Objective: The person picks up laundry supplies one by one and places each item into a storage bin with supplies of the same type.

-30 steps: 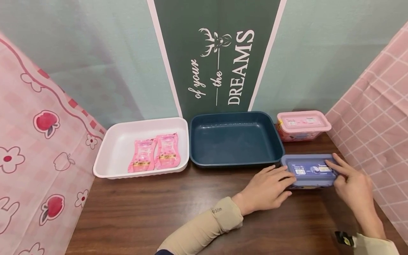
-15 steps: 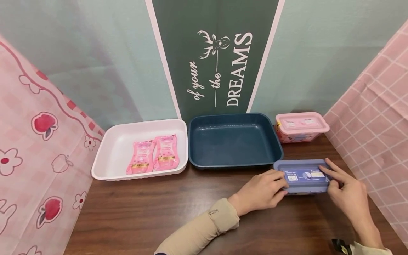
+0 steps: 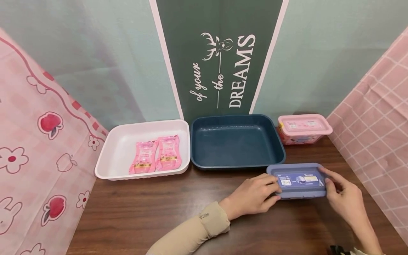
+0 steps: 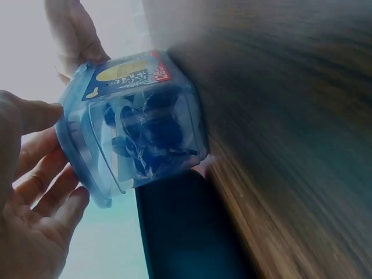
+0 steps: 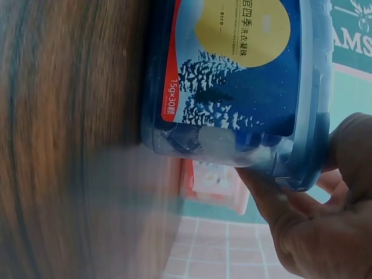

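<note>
Tub (image 4: 148,131) of clear plastic; rectangular blue lid (image 3: 299,189); wood-grained tabletop (image 3: 134,212)

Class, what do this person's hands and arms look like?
Left hand and right hand are gloveless. The left sleeve is beige, with a bunched cuff and small dark lettering. Right: a dark item and a pale sleeve edge, mostly cut off.
</note>
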Action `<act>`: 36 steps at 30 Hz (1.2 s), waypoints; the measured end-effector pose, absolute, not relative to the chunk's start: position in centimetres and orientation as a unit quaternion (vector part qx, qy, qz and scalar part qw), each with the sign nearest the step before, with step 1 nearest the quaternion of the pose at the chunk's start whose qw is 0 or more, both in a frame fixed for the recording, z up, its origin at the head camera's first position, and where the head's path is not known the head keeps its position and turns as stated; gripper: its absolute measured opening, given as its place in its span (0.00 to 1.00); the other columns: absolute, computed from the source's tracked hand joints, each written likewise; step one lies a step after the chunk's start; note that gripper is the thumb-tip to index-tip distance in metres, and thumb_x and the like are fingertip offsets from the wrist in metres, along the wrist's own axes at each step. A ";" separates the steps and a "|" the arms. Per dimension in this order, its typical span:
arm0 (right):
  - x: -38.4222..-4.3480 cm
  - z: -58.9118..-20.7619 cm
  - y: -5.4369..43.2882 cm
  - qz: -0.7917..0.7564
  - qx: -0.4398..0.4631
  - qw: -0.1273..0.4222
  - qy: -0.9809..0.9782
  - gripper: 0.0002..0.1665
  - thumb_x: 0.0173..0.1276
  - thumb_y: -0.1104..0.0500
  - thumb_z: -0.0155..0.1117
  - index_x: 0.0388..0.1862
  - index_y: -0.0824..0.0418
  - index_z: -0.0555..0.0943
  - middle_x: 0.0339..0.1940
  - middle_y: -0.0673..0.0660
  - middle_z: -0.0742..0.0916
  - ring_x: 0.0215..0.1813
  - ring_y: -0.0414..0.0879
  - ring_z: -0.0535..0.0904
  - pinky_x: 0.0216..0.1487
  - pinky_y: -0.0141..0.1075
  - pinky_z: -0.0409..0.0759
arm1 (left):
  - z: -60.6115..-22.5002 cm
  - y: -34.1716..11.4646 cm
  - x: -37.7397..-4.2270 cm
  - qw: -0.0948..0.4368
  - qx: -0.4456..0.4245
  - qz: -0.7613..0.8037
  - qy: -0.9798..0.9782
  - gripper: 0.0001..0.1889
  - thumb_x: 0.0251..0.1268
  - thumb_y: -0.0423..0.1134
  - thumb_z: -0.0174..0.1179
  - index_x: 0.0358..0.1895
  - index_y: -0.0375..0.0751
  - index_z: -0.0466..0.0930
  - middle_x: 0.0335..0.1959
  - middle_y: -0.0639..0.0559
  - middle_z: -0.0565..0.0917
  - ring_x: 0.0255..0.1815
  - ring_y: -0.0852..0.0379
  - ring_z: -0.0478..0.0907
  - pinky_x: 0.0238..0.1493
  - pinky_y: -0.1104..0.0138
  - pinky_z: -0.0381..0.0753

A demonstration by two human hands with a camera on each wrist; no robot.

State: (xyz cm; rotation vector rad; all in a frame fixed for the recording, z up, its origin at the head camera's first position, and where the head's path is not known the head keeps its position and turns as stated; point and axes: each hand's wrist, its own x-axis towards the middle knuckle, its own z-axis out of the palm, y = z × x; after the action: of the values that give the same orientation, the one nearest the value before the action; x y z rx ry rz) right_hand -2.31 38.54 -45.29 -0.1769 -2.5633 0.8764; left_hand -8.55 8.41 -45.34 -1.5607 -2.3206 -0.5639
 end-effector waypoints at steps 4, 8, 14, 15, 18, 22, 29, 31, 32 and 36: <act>-2.3 -45.6 37.8 0.339 -0.060 0.206 -0.916 0.20 0.72 0.72 0.61 0.60 0.66 0.87 0.40 0.41 0.90 0.38 0.10 0.72 0.31 0.11 0.74 | -45.3 7.4 -8.3 0.141 -0.539 -0.204 -0.805 0.08 0.81 0.47 0.59 0.49 0.55 0.88 0.53 0.61 0.83 0.59 0.65 0.78 0.69 0.80 0.74; -2.5 -45.6 37.0 0.352 -0.049 0.199 -0.913 0.20 0.73 0.73 0.60 0.61 0.68 0.85 0.50 0.80 0.87 0.46 0.05 0.69 0.36 0.08 0.74 | -45.4 6.5 -8.1 0.132 -0.533 -0.217 -0.807 0.08 0.81 0.48 0.59 0.49 0.55 0.88 0.54 0.61 0.84 0.65 0.64 0.79 0.72 0.81 0.70; -2.4 -45.8 36.2 0.371 -0.037 0.190 -0.908 0.19 0.74 0.72 0.60 0.62 0.67 0.85 0.55 0.77 0.87 0.48 0.06 0.70 0.39 0.08 0.75 | -45.7 5.6 -8.0 0.118 -0.526 -0.238 -0.808 0.08 0.80 0.47 0.60 0.49 0.54 0.88 0.53 0.61 0.84 0.67 0.64 0.78 0.73 0.80 0.69; -2.4 -45.8 36.1 0.372 -0.037 0.191 -0.908 0.19 0.74 0.72 0.61 0.61 0.66 0.85 0.55 0.71 0.88 0.49 0.07 0.71 0.39 0.08 0.75 | -45.8 5.4 -8.0 0.118 -0.525 -0.241 -0.808 0.08 0.80 0.47 0.60 0.49 0.54 0.88 0.52 0.61 0.84 0.67 0.64 0.78 0.73 0.80 0.70; -2.4 -46.0 35.7 0.377 -0.034 0.188 -0.906 0.19 0.74 0.71 0.62 0.61 0.65 0.86 0.55 0.56 0.88 0.49 0.10 0.74 0.39 0.10 0.77 | -45.9 4.9 -8.0 0.114 -0.522 -0.262 -0.804 0.07 0.79 0.46 0.62 0.48 0.52 0.88 0.52 0.60 0.85 0.67 0.62 0.79 0.73 0.79 0.71; -2.6 -46.1 35.1 0.384 -0.024 0.181 -0.905 0.19 0.74 0.72 0.62 0.61 0.65 0.85 0.56 0.61 0.88 0.48 0.11 0.74 0.36 0.12 0.78 | -46.1 4.1 -8.0 0.111 -0.515 -0.288 -0.800 0.05 0.75 0.44 0.66 0.47 0.51 0.88 0.52 0.58 0.86 0.66 0.60 0.80 0.71 0.77 0.75; -2.9 -46.8 34.3 0.403 0.007 0.197 -0.894 0.19 0.73 0.76 0.62 0.60 0.67 0.85 0.56 0.38 0.85 0.45 0.16 0.76 0.36 0.13 0.77 | -46.1 2.9 -8.0 0.114 -0.510 -0.294 -0.801 0.05 0.73 0.43 0.68 0.46 0.51 0.88 0.54 0.57 0.86 0.65 0.60 0.81 0.70 0.75 0.77; -2.8 -47.0 34.0 0.416 0.021 0.205 -0.886 0.19 0.72 0.78 0.61 0.59 0.68 0.85 0.54 0.29 0.82 0.43 0.20 0.77 0.35 0.13 0.77 | -46.2 2.6 -8.1 0.109 -0.511 -0.297 -0.799 0.05 0.73 0.43 0.67 0.47 0.51 0.88 0.54 0.57 0.86 0.65 0.59 0.81 0.71 0.75 0.77; -2.8 -47.2 33.8 0.423 0.029 0.207 -0.882 0.19 0.72 0.79 0.60 0.58 0.70 0.85 0.54 0.29 0.82 0.42 0.22 0.77 0.35 0.14 0.76 | -46.2 2.5 -8.1 0.107 -0.511 -0.300 -0.798 0.05 0.73 0.43 0.67 0.47 0.51 0.88 0.54 0.57 0.87 0.66 0.59 0.81 0.71 0.75 0.77; -2.8 -47.3 33.2 0.444 0.038 0.206 -0.871 0.20 0.73 0.79 0.58 0.59 0.71 0.85 0.52 0.34 0.83 0.41 0.25 0.78 0.36 0.15 0.77 | -46.2 1.8 -8.1 0.106 -0.512 -0.310 -0.794 0.05 0.73 0.43 0.67 0.47 0.50 0.88 0.54 0.56 0.87 0.66 0.59 0.81 0.71 0.75 0.76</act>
State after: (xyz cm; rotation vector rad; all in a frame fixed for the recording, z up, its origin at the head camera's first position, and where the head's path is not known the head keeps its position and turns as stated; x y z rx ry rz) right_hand -2.76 33.15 -47.33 0.1072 -2.4270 1.2373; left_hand -8.08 1.78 -46.24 -1.5070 -2.3385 -0.9137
